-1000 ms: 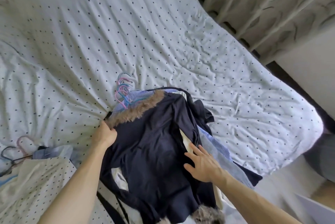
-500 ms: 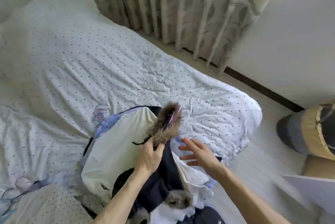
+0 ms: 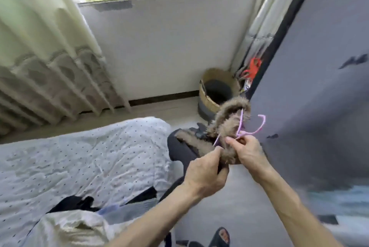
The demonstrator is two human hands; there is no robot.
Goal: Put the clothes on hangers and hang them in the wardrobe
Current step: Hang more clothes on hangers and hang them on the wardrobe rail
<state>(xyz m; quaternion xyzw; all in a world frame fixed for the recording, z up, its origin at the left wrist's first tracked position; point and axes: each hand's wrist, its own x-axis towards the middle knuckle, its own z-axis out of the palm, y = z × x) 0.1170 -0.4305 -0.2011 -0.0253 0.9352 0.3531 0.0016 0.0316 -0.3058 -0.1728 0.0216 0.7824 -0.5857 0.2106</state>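
Note:
A dark navy coat (image 3: 180, 150) with a brown fur collar (image 3: 227, 118) hangs in the air past the foot of the bed, on a lilac hanger (image 3: 252, 126) whose hook points right. My left hand (image 3: 205, 174) grips the coat at the collar from below. My right hand (image 3: 246, 151) pinches the hanger's neck and the fur. The large grey wardrobe door (image 3: 319, 86) stands close on the right. More clothes (image 3: 75, 224), white, blue and dark, lie on the bed's near corner.
The bed (image 3: 79, 158) with a dotted white cover fills the left. A woven basket (image 3: 217, 90) stands on the floor by the wall under the window. Curtains (image 3: 40, 56) hang at left. Slippers (image 3: 219, 236) show at the bottom.
I have lifted the fur-collared coat off the bed pile and turned right toward the wardrobe. Both hands now hold it on the lilac hanger in the air.

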